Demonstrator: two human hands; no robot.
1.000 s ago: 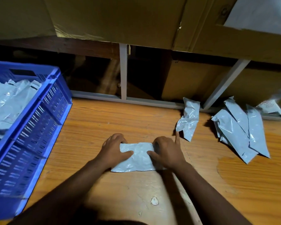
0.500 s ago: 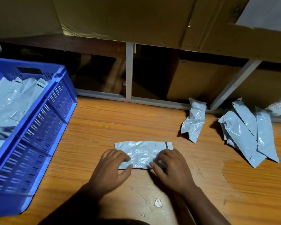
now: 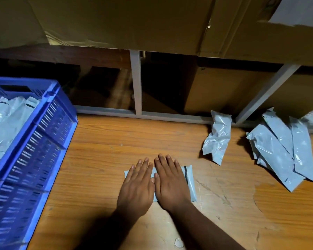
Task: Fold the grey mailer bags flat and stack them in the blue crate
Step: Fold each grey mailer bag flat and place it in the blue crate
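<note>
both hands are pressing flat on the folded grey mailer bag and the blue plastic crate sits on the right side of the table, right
Not quite: the head view shows the blue plastic crate on the left. Both the left hand and right hand do press flat on the folded grey mailer bag.

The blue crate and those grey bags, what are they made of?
The blue crate looks like hard moulded plastic: its walls are slotted grids. The grey mailer bags look like thin shiny plastic film: they crinkle and catch the light. The table looks like wood or wood-grain laminate.
</note>
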